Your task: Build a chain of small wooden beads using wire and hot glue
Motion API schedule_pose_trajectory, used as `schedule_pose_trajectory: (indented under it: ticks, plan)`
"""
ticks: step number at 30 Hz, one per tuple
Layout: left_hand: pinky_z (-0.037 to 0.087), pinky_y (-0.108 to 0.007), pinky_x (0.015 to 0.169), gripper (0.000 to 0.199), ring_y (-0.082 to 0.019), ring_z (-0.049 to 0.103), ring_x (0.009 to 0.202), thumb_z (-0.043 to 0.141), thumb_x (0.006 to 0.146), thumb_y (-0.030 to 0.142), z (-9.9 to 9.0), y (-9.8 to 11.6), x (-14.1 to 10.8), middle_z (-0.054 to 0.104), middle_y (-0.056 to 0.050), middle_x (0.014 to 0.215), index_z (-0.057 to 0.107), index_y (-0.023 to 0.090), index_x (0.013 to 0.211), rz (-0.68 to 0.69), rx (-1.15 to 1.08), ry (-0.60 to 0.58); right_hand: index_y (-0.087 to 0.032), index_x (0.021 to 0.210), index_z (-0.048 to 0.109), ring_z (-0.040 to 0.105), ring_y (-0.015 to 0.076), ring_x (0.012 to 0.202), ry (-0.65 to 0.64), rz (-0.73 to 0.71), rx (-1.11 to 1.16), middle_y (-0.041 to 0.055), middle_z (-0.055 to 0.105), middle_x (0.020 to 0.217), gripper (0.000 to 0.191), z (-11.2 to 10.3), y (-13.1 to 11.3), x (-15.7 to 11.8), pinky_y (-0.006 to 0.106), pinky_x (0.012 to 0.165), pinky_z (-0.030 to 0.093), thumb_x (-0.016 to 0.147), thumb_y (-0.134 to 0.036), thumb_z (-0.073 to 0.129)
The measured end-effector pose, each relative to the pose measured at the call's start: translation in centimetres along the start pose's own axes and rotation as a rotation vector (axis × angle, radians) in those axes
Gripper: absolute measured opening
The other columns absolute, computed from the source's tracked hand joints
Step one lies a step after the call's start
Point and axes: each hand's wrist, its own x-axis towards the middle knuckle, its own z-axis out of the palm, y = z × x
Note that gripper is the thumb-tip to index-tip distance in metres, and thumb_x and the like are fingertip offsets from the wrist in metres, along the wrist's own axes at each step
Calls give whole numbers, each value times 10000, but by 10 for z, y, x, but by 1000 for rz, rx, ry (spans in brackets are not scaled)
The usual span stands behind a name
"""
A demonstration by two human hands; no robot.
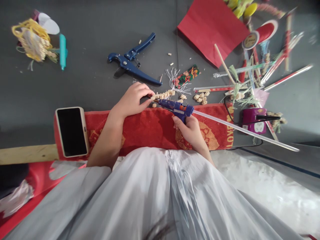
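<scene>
My right hand is wrapped round the handle of a blue glue gun, and a long clear glue stick juts from its back end. The nozzle points left, close to the fingertips of my left hand. Those fingers pinch one end of a strip of small pale beige pieces. Thin white threads fan out at the strip's far end. Beneath both forearms lies a red towel. Several loose beige pieces sit right of the strip.
Blue cutters lie beyond my left hand. A phone rests on the towel's left end. Red paper, a red thread spool, wrapped sticks and a purple power adapter crowd the right. Yellow cord and a teal pen are far left.
</scene>
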Motion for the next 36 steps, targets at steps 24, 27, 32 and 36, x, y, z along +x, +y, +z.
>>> schedule_pose_trajectory:
  ticks: [24,27,32,36]
  plan:
    - [463,-462,1013,307,-263,626,1094,509,966,381,0,0,-1,733,-92,1114,713,179,1075,-1,9,-2,-245,601,546,609,171,576,-24,39,69,28,664,582,507,2,3,0,328,627,458,850,-680,620]
    - [467,-453,1009,323,-262,628,1094,504,970,385,0,0,-1,734,-96,1114,718,172,1086,7,13,2,-242,600,549,613,173,579,-25,41,63,33,669,586,519,1,3,1,328,625,466,852,-690,617]
    - [466,-460,1006,330,-264,627,1083,501,970,396,1,-1,-1,734,-96,1101,719,174,1079,4,19,1,-241,601,551,612,174,586,-24,32,57,36,659,593,516,2,4,1,332,633,469,867,-677,613]
    - [460,-471,1017,318,-267,621,1098,504,964,390,1,-1,0,730,-92,1110,712,181,1082,-11,15,-9,-242,602,547,614,179,587,-24,39,66,30,650,592,518,2,4,0,339,633,467,865,-683,615]
